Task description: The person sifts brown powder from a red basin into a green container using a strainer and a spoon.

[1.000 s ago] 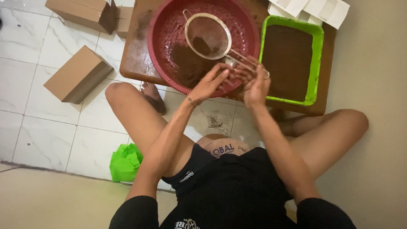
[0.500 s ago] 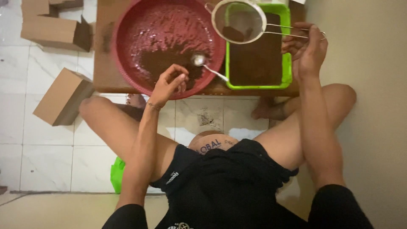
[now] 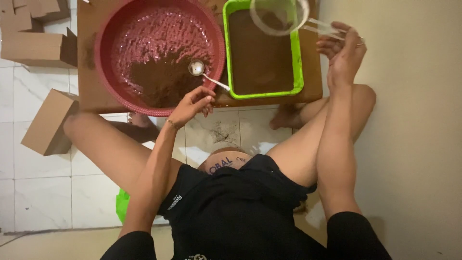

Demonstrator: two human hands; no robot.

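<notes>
My left hand (image 3: 193,102) holds the handle of a metal spoon (image 3: 196,68) whose bowl rests over brown powder in a big red basin (image 3: 108,72). My right hand (image 3: 342,50) grips the wire handle of a round mesh sieve (image 3: 279,15), held above the far end of a green tray (image 3: 226,62) filled with fine brown powder. Basin and tray sit side by side on a low wooden board (image 3: 89,91) between my knees.
Folded cardboard boxes (image 3: 45,123) lie on the white tiled floor to the left, more at the top left (image 3: 29,43). A green bag (image 3: 122,204) shows under my left thigh. A beige wall (image 3: 414,144) runs along the right. Some powder is spilled on the tiles (image 3: 221,135).
My right hand carried the sieve from over the red basin to above the green tray. My left hand took up the spoon in the basin. The view shifted right.
</notes>
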